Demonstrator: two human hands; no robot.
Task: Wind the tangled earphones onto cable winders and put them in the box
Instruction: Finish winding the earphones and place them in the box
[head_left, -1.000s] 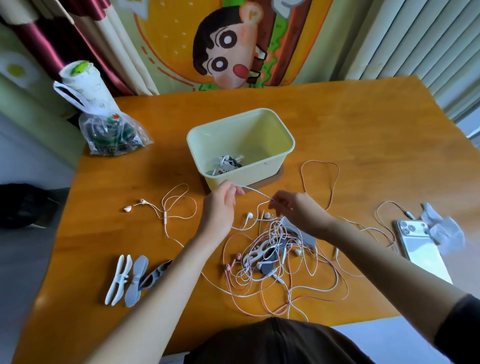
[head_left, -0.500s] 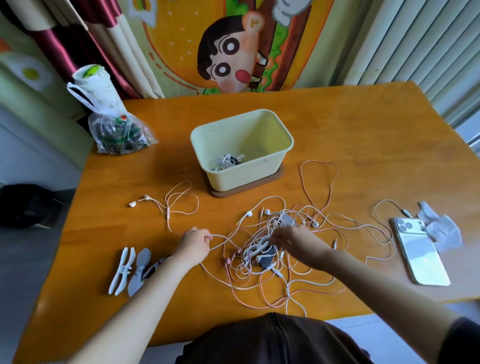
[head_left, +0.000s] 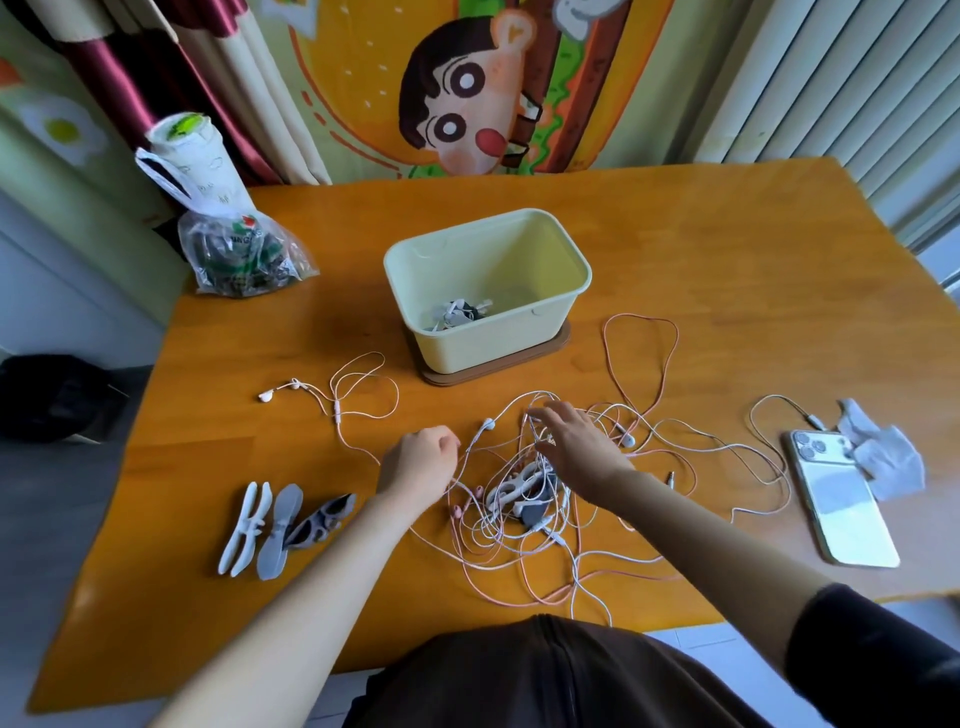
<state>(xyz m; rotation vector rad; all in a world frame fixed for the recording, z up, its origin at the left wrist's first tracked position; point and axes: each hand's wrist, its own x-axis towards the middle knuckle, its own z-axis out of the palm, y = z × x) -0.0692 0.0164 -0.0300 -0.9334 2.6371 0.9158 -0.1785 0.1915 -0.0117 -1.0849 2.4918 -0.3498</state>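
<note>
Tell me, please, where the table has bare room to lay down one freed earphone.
Bare: the wide far stretch of table, right of the box and beyond the phone; the strip between bag and box; the near-left corner in front of the winders. Crowded: the middle, where the tangle spreads from the box's front across to the phone.

Glossy wooden table (head_left: 727, 291), plastic box (head_left: 550, 317)

printed letters on plastic bag (head_left: 244, 262) too blurred, nothing legible
</note>
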